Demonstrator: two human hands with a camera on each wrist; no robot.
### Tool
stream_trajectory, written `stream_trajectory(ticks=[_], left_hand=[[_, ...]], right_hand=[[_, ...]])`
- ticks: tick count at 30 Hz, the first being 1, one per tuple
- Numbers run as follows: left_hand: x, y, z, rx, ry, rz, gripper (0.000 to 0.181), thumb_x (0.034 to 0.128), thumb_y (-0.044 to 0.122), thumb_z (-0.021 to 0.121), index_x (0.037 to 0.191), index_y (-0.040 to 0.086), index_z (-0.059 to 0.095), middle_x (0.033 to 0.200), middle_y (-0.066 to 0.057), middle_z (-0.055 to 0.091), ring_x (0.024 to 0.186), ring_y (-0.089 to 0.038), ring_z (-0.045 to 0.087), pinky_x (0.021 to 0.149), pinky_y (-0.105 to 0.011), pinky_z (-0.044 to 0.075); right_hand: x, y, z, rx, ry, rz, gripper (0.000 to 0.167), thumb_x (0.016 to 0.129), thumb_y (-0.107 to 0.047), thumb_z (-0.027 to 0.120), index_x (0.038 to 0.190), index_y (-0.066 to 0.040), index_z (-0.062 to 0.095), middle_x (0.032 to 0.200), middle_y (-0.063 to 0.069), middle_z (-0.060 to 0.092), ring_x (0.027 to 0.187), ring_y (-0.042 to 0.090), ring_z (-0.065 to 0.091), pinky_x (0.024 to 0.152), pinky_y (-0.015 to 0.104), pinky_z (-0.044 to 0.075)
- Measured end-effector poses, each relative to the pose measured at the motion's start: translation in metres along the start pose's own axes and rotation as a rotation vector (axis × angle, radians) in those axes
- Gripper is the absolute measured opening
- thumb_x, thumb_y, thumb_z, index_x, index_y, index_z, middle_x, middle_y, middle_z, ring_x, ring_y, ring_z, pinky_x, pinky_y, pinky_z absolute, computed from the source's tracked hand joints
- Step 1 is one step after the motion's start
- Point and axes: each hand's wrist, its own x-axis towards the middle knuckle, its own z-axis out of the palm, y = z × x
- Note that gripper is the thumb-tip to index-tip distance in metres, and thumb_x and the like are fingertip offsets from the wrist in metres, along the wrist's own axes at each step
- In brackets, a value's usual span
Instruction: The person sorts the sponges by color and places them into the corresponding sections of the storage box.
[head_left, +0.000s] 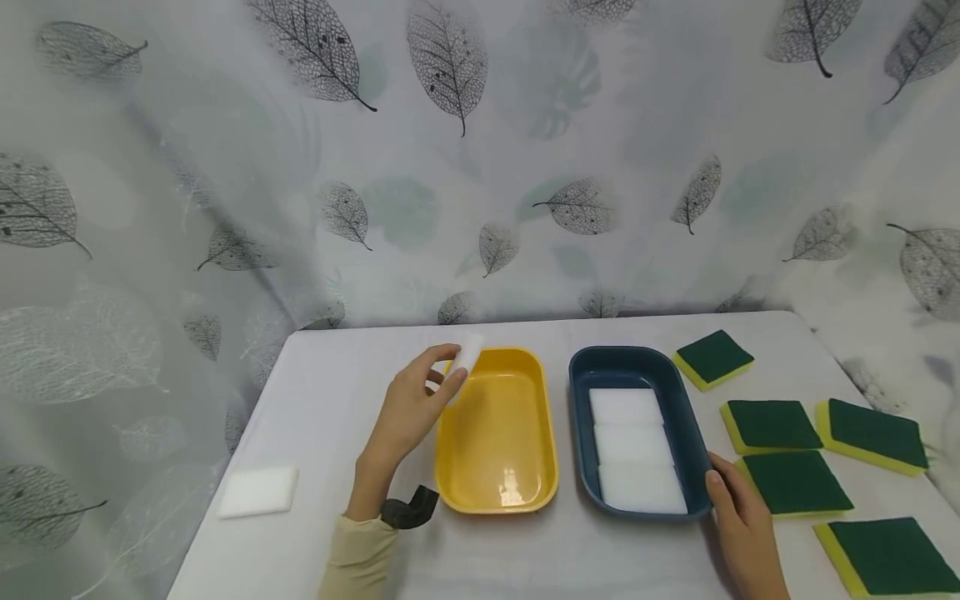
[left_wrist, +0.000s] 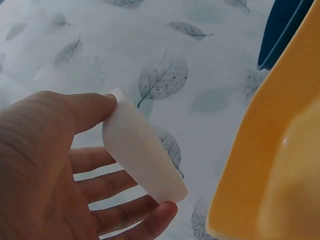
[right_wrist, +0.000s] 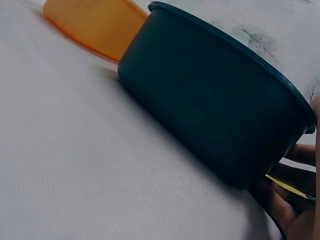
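Observation:
A white sponge block (left_wrist: 142,150) is pinched between the thumb and fingers of my left hand (head_left: 408,408). It hangs above the left rim of the yellow tray (head_left: 498,450), whose inside is bare. To the right stands the blue tray (head_left: 585,475), with three white sponges (head_left: 636,446) laid in a column inside. My right hand (head_left: 742,521) grips this tray at its near right corner, thumb by the rim and fingers against the outer wall; in the right wrist view the fingers (right_wrist: 295,172) are partly cut off.
Another white sponge (head_left: 258,492) lies at the table's left. Several green and yellow scouring sponges (head_left: 798,482) lie to the right of the blue tray, some close to my right hand. A leaf-patterned curtain (head_left: 450,208) hangs behind the white-covered table (head_left: 322,400).

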Motion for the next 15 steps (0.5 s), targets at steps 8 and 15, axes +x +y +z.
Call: stream_trajectory(ticks=[8,15], left_hand=[[0.006,0.021,0.025,0.033,-0.061,0.115,0.049,0.0979,0.036,0.074,0.142,0.018,0.062,0.135,0.002,0.067,0.106,-0.017,0.061,0.092,-0.042,0.057],[0.013,0.040,0.053,0.077,-0.130,0.177,0.052,0.0976,0.039,0.073,0.143,0.018,0.060,0.146,0.001,0.061,0.139,-0.021,0.055,0.118,-0.042,0.046]], right_hand=[[-0.002,0.006,0.001,0.001,-0.013,0.048,0.058,0.112,-0.042,0.041,0.153,-0.001,0.046,0.154,0.027,0.049,0.105,-0.029,0.027,0.082,-0.009,0.025],[0.002,0.002,-0.001,0.001,-0.019,0.056,0.059,0.113,-0.042,0.040,0.154,-0.002,0.045,0.155,0.027,0.048,0.105,-0.028,0.029,0.082,-0.008,0.027]])
